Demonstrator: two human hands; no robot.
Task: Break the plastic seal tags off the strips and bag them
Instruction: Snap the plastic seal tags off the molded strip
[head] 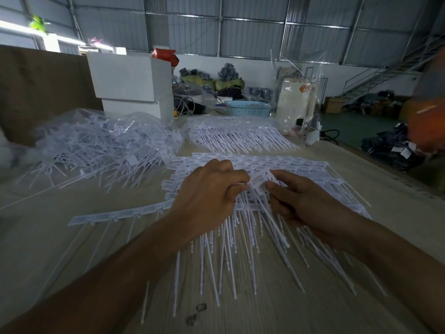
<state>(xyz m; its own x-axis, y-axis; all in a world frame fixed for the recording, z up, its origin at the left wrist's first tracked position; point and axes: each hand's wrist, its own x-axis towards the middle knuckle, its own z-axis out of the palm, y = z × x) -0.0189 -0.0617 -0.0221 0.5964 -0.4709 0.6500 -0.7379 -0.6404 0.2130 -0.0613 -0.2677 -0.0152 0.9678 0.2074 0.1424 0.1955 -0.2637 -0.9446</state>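
Hands (209,194) on near-pointing tag (261,182)

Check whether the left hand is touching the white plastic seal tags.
Touching. The head view shows the left hand with fingers curled onto the white plastic seal tags held between both hands.

Lighting, as I read it from my remote seat: dim overall, cool grey cast. Source: a bright overexposed band of daylight at upper left, blown to white. Table (72,249): evenly lit, soft shadows only. Left hand (207,196) and right hand (305,201): dark, underexposed, fairly sharp. Blur: orange-clad figure (428,121) at right edge smeared (motion, I think). Distortion: wide-angle bowing of the wall lines and table edges. Far background soft.
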